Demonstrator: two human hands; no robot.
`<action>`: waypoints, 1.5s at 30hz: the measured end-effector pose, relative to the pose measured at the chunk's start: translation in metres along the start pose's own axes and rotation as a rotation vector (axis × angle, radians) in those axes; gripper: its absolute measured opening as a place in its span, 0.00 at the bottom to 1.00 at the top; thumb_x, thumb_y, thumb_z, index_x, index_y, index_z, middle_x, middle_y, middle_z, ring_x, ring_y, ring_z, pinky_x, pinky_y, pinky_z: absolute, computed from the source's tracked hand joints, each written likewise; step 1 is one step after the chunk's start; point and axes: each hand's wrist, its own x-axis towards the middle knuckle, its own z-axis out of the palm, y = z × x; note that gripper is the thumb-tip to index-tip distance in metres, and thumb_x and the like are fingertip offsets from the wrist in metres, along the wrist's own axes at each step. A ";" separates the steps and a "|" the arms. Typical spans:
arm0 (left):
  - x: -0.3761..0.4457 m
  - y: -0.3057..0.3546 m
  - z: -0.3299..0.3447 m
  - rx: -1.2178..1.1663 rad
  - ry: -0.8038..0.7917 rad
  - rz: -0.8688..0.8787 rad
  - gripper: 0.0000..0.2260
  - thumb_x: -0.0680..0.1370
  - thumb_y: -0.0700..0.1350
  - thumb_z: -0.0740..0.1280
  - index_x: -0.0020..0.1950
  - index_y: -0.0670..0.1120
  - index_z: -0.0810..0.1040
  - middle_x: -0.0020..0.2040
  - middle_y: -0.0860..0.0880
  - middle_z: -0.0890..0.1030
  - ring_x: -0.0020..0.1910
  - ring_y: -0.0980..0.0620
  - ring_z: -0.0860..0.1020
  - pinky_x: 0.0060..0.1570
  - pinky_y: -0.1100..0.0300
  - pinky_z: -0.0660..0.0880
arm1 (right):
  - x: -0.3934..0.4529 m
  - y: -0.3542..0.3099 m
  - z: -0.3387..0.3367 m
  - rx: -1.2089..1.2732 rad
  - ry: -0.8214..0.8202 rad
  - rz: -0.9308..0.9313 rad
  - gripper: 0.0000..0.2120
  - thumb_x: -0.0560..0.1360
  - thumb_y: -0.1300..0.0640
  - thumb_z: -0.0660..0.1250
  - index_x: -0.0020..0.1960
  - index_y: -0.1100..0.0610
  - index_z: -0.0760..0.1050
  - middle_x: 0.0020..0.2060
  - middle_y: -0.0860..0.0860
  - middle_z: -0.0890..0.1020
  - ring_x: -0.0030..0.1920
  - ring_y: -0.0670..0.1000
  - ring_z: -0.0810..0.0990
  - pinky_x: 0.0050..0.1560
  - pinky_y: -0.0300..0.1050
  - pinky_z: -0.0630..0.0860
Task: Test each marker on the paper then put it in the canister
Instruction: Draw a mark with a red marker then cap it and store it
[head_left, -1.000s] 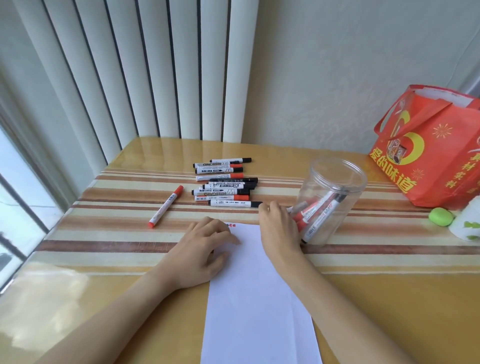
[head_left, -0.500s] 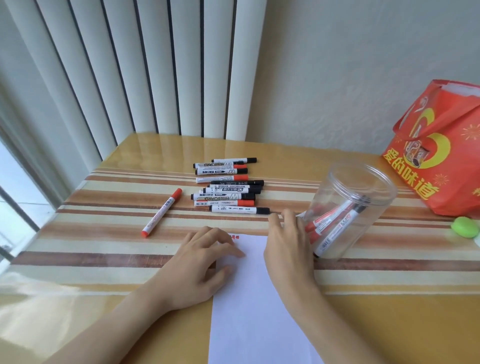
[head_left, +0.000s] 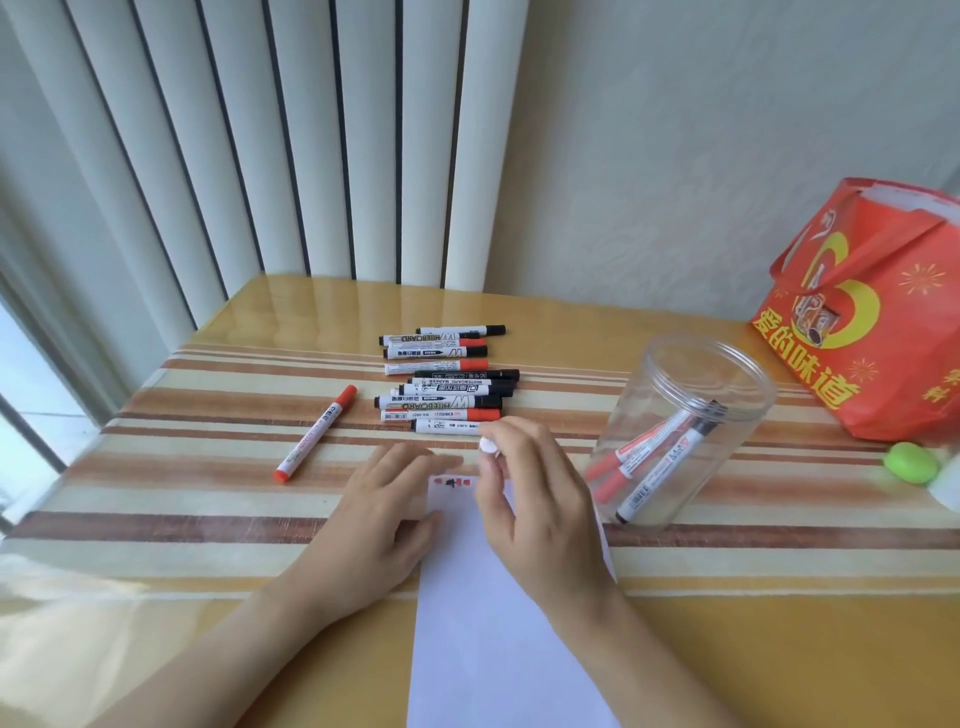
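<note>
The right hand (head_left: 535, 499) has its fingers curled round a white marker (head_left: 451, 426), the nearest in a row of pens. The left hand (head_left: 379, 525) lies flat, fingers loose, on the white sheet of paper (head_left: 498, 649). The clear plastic canister (head_left: 685, 426) stands just right, with markers inside

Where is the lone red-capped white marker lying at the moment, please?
In the head view, the red-capped white marker lies slanted on the striped table's left, apart from the marker pile.
</note>
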 end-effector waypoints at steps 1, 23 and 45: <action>0.000 0.000 0.000 0.008 0.016 -0.019 0.22 0.78 0.43 0.65 0.72 0.53 0.72 0.62 0.57 0.73 0.62 0.53 0.71 0.64 0.55 0.69 | -0.002 0.001 0.001 0.107 0.050 0.050 0.09 0.83 0.65 0.60 0.58 0.64 0.77 0.51 0.56 0.81 0.49 0.54 0.83 0.51 0.47 0.81; 0.004 0.001 0.003 0.046 0.039 0.010 0.17 0.86 0.55 0.51 0.44 0.49 0.69 0.38 0.57 0.71 0.39 0.52 0.69 0.41 0.54 0.69 | -0.020 0.017 0.017 -0.189 -0.434 -0.178 0.10 0.85 0.52 0.62 0.49 0.56 0.76 0.41 0.50 0.75 0.39 0.53 0.74 0.36 0.48 0.70; 0.005 -0.004 0.000 0.146 0.159 -0.184 0.08 0.79 0.51 0.60 0.51 0.52 0.78 0.48 0.55 0.74 0.49 0.50 0.71 0.53 0.52 0.70 | -0.017 0.044 -0.005 0.248 -0.378 0.417 0.12 0.85 0.54 0.56 0.64 0.50 0.76 0.38 0.40 0.76 0.38 0.44 0.75 0.42 0.47 0.73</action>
